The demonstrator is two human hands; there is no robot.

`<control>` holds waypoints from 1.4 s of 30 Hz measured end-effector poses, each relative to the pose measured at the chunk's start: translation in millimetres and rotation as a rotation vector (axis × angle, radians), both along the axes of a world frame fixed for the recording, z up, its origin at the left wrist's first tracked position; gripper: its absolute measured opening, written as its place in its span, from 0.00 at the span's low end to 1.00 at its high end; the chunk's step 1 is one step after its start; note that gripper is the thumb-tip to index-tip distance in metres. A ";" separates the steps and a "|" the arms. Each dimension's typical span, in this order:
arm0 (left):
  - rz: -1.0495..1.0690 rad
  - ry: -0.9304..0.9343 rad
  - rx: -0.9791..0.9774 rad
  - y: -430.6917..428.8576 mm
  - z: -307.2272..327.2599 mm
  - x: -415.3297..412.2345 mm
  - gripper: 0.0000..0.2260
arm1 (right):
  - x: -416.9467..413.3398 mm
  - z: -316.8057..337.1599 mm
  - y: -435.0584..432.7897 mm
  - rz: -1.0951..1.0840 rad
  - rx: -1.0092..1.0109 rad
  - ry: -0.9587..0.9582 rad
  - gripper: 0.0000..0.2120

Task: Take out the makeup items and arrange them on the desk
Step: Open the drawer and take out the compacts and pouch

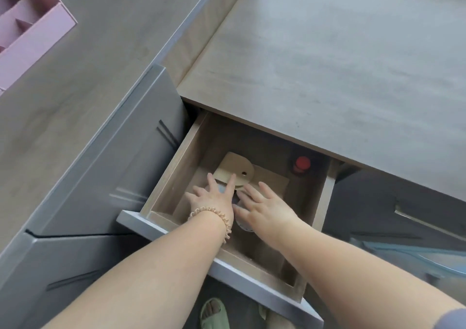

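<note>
We see both hands reaching into the open wooden drawer [174, 162]; the left hand [214, 202] and right hand [264, 206] have fingers spread, grasping nothing; the pale round item [243, 224] lies directly beneath them (mostly hidden), nearer the right.

Grey desk [327, 59] bears 1 pink divided organiser [27, 26].

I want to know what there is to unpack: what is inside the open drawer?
In the drawer: a tan rounded piece, a red-capped item at the back, and something pale under the left hand and right hand. The desktop covers the drawer's rear.
</note>
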State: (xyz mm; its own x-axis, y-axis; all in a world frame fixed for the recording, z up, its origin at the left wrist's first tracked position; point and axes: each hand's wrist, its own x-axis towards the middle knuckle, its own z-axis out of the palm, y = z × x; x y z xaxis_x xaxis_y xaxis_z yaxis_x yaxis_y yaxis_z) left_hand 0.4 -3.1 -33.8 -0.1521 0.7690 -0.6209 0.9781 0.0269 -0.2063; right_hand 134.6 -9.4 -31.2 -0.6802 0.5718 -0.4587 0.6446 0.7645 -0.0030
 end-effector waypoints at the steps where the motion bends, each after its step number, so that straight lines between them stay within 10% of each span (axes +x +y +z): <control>1: 0.017 -0.014 0.011 0.7 -4.6 -0.6 0.38 | 1.3 -3.2 2.1 0.016 -0.011 0.007 0.34; 14: 0.016 0.017 0.115 -0.3 23.1 -2.9 0.33 | 12.0 13.6 13.9 0.189 -0.033 0.203 0.21; 24: -0.164 -0.071 0.770 92.9 163.3 15.3 0.31 | 53.0 99.3 83.3 -0.314 0.487 0.746 0.38; 42: 0.036 -0.177 0.660 172.9 106.8 89.2 0.32 | 93.4 96.0 209.6 -0.665 0.233 0.440 0.31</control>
